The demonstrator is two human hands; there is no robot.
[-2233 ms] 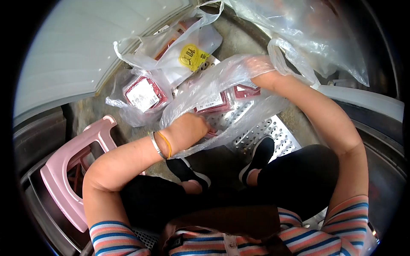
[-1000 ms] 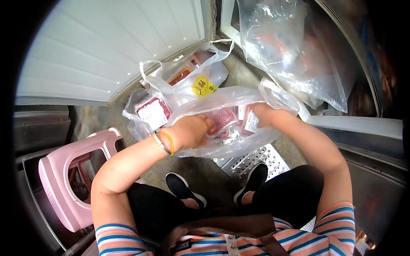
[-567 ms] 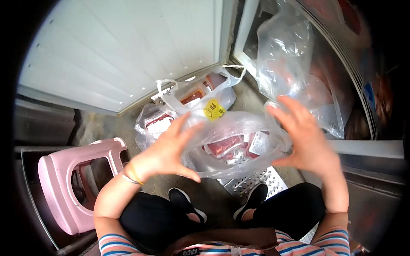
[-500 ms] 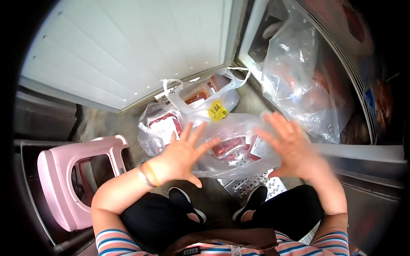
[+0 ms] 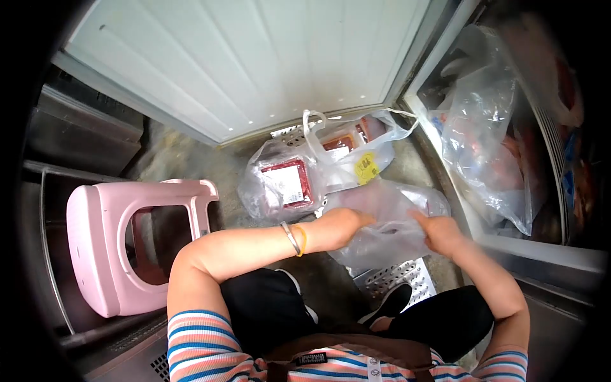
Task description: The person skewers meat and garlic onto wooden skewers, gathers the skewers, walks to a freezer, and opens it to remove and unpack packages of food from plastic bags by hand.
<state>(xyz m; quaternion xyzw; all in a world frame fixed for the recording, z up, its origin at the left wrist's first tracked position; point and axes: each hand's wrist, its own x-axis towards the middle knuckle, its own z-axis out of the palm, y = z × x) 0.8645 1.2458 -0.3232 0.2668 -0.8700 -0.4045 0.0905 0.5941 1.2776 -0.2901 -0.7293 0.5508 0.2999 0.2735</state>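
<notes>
A clear plastic bag (image 5: 382,245) lies in front of me, its mouth drawn mostly together, so the packs inside are hidden. My left hand (image 5: 340,229), with a bangle and a yellow band at the wrist, is closed on the bag's left edge. On the other side my right hand (image 5: 442,234) pinches the bag's right edge. Just beyond stands a white bag with a yellow label (image 5: 366,168), holding packs. To its left, a clear bag (image 5: 254,184) contains a red tray pack with a white label (image 5: 285,183).
A pink plastic stool (image 5: 105,248) stands at the left. A white door panel (image 5: 254,57) rises behind the bags. At the right, a large clear bag (image 5: 477,127) hangs in an open cabinet. A perforated metal plate (image 5: 401,278) lies near my feet.
My hands, spread open above the bag half a second ago, have closed on its edges. The bag's mouth has drawn together, covering the packs. The view has shifted.
</notes>
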